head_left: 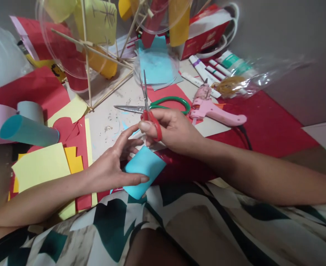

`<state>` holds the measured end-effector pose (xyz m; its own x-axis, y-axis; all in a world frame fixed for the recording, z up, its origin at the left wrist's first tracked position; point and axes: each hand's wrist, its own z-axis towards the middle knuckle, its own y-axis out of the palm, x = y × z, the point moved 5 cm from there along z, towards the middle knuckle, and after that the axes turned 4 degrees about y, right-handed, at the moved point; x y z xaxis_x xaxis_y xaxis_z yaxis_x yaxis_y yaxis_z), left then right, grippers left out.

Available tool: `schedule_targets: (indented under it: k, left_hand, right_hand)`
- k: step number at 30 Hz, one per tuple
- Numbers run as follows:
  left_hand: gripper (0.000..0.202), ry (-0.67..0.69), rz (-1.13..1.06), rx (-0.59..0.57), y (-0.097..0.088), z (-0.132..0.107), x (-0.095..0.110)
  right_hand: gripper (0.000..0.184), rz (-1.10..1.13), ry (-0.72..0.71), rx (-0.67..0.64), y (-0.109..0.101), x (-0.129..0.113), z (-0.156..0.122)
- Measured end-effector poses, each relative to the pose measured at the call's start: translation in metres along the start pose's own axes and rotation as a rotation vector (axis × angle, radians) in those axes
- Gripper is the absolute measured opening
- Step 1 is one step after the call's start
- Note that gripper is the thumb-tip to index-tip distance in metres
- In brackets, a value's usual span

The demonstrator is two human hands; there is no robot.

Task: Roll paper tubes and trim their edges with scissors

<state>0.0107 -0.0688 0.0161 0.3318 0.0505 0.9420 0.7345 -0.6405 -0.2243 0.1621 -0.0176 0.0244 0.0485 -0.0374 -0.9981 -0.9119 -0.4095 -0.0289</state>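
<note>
Between the thumb and fingers of my left hand (115, 159) is a small piece of light blue paper (148, 166), held just above my lap. My right hand (171, 129) grips a pair of red-handled scissors (156, 127), its slim blades pointing away from me and slightly parted. The left index finger reaches close to the scissor handles; whether it touches them I cannot tell. Just beyond the right hand, larger scissors with green handles (176, 99) lie on the table. A pink glue gun (213, 109) rests to the right of them.
A stick frame (110, 92) with clear plastic discs and paper pieces stands at the back left. Rolled blue paper (30, 129) and yellow sheets (42, 166) lie at left. Markers (204, 68), a plastic bag (265, 74) and a red bag (204, 37) sit at the back right.
</note>
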Motion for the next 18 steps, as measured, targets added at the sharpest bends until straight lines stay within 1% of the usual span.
schedule_targets:
  k: [4, 6, 9, 12, 15, 18]
  left_hand:
    - [0.112, -0.019, -0.036, -0.025, 0.001, -0.002, -0.003]
    - [0.110, -0.019, -0.060, -0.045, 0.003, -0.004, -0.002]
    - [0.106, -0.013, -0.026, -0.056, 0.004, -0.008, 0.001]
    - [0.107, 0.027, 0.097, -0.084, 0.006, -0.012, 0.003]
    - [0.102, 0.066, 0.188, -0.124, 0.008, -0.015, 0.006]
    - [0.096, 0.035, 0.124, -0.116, 0.003, -0.013, 0.009]
  right_hand:
    - [0.058, 0.043, -0.078, 0.035, -0.003, -0.004, -0.001]
    - [0.058, 0.048, -0.111, 0.050, -0.004, -0.006, -0.001]
    - [0.060, 0.005, -0.106, 0.073, -0.006, -0.007, -0.002]
    - [0.061, -0.047, -0.078, 0.089, -0.009, -0.008, -0.002]
    - [0.062, -0.063, -0.084, 0.097, -0.009, -0.009, -0.002]
    - [0.063, -0.032, -0.110, 0.115, -0.009, -0.010, -0.002]
